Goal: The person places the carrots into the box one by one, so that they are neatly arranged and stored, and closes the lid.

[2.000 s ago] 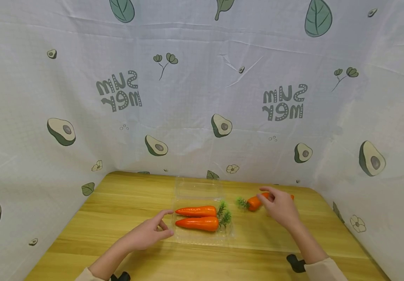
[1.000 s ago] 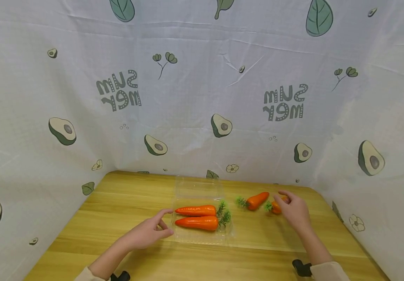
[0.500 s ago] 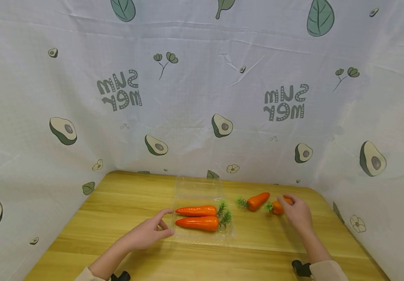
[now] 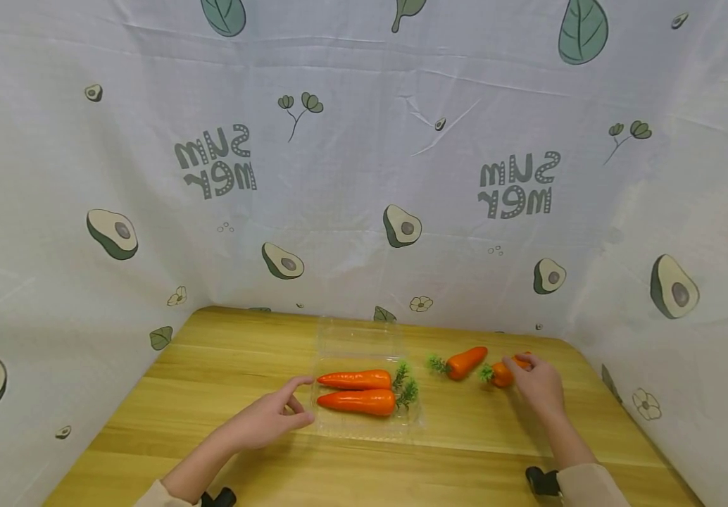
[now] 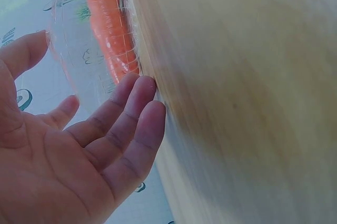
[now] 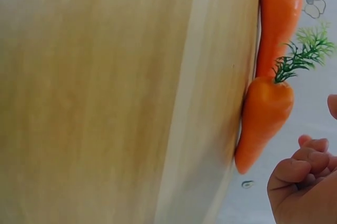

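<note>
A clear plastic container [image 4: 364,422] lies on the wooden table [image 4: 224,366] with two long carrots [image 4: 356,402] inside. My left hand [image 4: 272,417] rests at its left edge, fingers straight [image 5: 134,108] against the clear wall [image 5: 84,55]. Two small carrots lie to the right. My right hand [image 4: 538,386] sits at the thin end of the nearer one [image 4: 498,373], fingers loosely curled [image 6: 305,166], with a small gap to the carrot [image 6: 266,121]. The other small carrot [image 4: 463,361] lies just left of it [image 6: 279,18].
Cloth printed with avocados [image 4: 402,225] walls the table at the back and both sides. The container's open lid [image 4: 358,339] lies flat behind it. Bare wood runs along the front edge [image 4: 402,479] and at the left.
Two seconds ago my right hand covered the small carrots. It has since drawn to the right end of the nearer one. My left hand and the container stay put.
</note>
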`<state>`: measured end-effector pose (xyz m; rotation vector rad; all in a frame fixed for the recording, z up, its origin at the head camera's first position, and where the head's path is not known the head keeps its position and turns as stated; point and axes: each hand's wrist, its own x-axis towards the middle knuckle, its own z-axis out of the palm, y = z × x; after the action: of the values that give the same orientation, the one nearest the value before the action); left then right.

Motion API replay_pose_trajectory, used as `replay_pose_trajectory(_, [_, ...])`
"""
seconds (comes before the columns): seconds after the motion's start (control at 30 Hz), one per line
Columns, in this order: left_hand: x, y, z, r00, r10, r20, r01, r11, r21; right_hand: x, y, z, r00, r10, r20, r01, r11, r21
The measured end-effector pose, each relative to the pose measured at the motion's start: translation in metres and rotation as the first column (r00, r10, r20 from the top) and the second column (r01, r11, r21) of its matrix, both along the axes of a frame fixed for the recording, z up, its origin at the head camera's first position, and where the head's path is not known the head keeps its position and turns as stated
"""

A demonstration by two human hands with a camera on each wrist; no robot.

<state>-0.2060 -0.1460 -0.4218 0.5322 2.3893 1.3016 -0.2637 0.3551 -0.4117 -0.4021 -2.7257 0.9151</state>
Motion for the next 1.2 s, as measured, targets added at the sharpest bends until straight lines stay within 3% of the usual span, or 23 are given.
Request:
replay_pose_trajectory(0.9, [0.001,0.001,0.001,1.0,0.008,-0.002,-0.008,1.0,-0.005,-0.01,0.007,-0.007,0.993,-0.038,0.108,0.039,0.999,-0.01])
replay_pose_trajectory(1.2, [0.0,0.001,0.0,1.0,0.009,0.0,-0.009,1.0,-0.005,-0.011,0.01,-0.009,0.989,-0.003,0.149,0.0,1.0,0.018])
